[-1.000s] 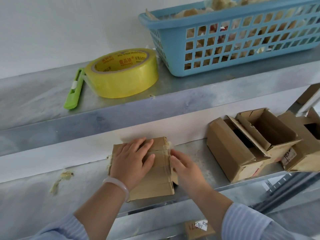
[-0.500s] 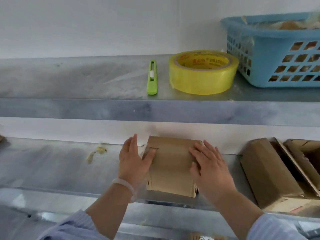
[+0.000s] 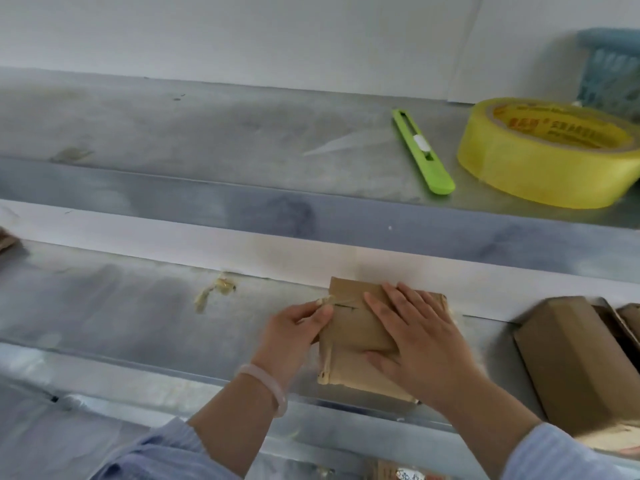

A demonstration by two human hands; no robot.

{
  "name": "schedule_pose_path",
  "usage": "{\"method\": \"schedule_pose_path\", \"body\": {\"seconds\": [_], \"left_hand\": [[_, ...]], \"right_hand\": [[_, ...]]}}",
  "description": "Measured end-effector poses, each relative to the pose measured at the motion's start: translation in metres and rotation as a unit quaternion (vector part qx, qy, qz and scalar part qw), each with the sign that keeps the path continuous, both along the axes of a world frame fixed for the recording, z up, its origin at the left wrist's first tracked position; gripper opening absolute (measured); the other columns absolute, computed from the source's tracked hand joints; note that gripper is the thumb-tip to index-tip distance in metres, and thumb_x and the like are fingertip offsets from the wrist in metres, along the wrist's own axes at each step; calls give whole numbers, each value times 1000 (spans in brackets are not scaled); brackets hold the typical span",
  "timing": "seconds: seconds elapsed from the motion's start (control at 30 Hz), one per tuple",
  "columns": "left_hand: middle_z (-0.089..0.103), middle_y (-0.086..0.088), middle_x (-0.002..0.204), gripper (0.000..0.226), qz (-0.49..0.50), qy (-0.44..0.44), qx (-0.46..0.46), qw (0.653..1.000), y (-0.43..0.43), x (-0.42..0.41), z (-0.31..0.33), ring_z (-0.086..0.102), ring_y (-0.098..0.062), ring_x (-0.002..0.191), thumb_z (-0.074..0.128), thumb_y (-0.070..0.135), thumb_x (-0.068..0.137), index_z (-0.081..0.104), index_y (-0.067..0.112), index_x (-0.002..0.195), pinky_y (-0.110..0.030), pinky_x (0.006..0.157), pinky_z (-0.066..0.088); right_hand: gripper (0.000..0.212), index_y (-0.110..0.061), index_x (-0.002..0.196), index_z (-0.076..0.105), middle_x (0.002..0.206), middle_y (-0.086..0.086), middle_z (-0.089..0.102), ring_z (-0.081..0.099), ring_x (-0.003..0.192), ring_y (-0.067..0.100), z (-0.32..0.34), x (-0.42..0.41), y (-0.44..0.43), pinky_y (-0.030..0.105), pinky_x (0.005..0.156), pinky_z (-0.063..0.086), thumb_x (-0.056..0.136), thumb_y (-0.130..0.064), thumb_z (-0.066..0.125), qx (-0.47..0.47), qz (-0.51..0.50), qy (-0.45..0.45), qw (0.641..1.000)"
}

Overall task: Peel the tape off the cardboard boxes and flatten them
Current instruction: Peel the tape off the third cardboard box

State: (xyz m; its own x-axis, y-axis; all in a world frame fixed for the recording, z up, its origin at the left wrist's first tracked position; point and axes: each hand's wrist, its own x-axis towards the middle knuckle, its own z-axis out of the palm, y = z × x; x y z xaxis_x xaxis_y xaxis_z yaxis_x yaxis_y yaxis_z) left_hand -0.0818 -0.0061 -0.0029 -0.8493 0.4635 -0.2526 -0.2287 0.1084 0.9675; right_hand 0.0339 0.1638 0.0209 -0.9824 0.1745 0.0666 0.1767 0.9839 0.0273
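Note:
A flattened brown cardboard box (image 3: 349,344) lies on the lower metal shelf (image 3: 121,313). My right hand (image 3: 415,337) presses flat on top of it, fingers straight and spread. My left hand (image 3: 298,334) is at the box's left edge and pinches a thin strip of tape (image 3: 334,301) that runs from the box's upper left part. Part of the box is hidden under my right hand.
A crumpled scrap of peeled tape (image 3: 216,291) lies on the lower shelf to the left. Another cardboard box (image 3: 571,368) stands at the right. On the upper shelf sit a green utility knife (image 3: 422,155), a yellow tape roll (image 3: 550,150) and a blue basket (image 3: 609,71).
The view swung left. My right hand moved from the box's right side onto its top. My left hand went from lying open by the box to pinching a tape strip at the left edge.

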Motion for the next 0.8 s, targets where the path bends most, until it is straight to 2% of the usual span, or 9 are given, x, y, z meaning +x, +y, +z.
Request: {"method": "schedule_pose_path", "body": {"seconds": [0.1, 0.17, 0.2, 0.3, 0.4, 0.57, 0.7, 0.8], "left_hand": [[76, -7, 93, 30, 3, -116, 79, 990, -4, -6, -7, 72, -15, 86, 50, 26, 99, 70, 5, 101, -24, 73, 56], [74, -13, 92, 34, 13, -197, 120, 973, -5, -12, -13, 71, -21, 84, 42, 24, 103, 67, 0, 103, -32, 80, 55], [74, -13, 90, 34, 6, -208, 114, 971, -4, -15, -16, 70, -20, 82, 40, 21, 104, 67, 0, 102, -35, 82, 55], [72, -11, 90, 28, -53, -155, 26, 986, 3, -23, -23, 67, -20, 81, 42, 10, 102, 69, 4, 99, -36, 84, 53], [73, -15, 97, 21, -61, -122, -35, 990, 8, -30, -25, 68, -29, 94, 52, 7, 97, 72, 4, 103, -41, 90, 55], [75, -13, 89, 12, -30, -162, -63, 984, 12, -36, -26, 71, -29, 90, 60, 7, 93, 72, 11, 90, -44, 82, 59], [72, -12, 88, 21, -49, -205, -72, 975, 18, -39, -22, 68, -27, 87, 49, 6, 97, 69, 8, 91, -48, 85, 58], [68, -13, 91, 25, -89, -168, -102, 976, 23, -39, -16, 63, -26, 82, 40, 7, 100, 64, 8, 99, -43, 84, 58]], "right_hand": [[79, -27, 144, 46, 146, 7, 49, 47, 134, 28, -1, 1, -2, 44, 113, 31, 81, -73, 35, 14, -13, -9, 1000], [80, -28, 146, 43, 149, 5, 46, 44, 136, 27, -2, 0, -1, 44, 114, 30, 82, -75, 34, 19, -16, -13, 1000], [80, -29, 147, 41, 150, 5, 44, 42, 137, 27, -3, -1, -1, 45, 115, 31, 83, -75, 33, 18, -18, -16, 1000], [80, -30, 148, 38, 152, 4, 41, 40, 139, 26, -4, -2, -2, 45, 116, 28, 83, -76, 33, 18, -21, -10, 1000], [82, -33, 151, 31, 156, 2, 34, 33, 143, 24, -3, -2, -2, 40, 119, 20, 83, -78, 30, 19, -21, -13, 1000], [81, -31, 149, 36, 154, 3, 38, 36, 141, 24, -1, 0, -4, 40, 118, 22, 82, -76, 35, 11, -25, -11, 1000], [80, -31, 150, 35, 154, 3, 37, 35, 142, 25, -2, 0, -2, 43, 118, 24, 83, -75, 36, 17, -22, -7, 1000], [79, -29, 149, 37, 153, 4, 39, 38, 140, 26, -3, -1, -1, 44, 116, 27, 85, -74, 37, 21, -19, -5, 1000]]}}
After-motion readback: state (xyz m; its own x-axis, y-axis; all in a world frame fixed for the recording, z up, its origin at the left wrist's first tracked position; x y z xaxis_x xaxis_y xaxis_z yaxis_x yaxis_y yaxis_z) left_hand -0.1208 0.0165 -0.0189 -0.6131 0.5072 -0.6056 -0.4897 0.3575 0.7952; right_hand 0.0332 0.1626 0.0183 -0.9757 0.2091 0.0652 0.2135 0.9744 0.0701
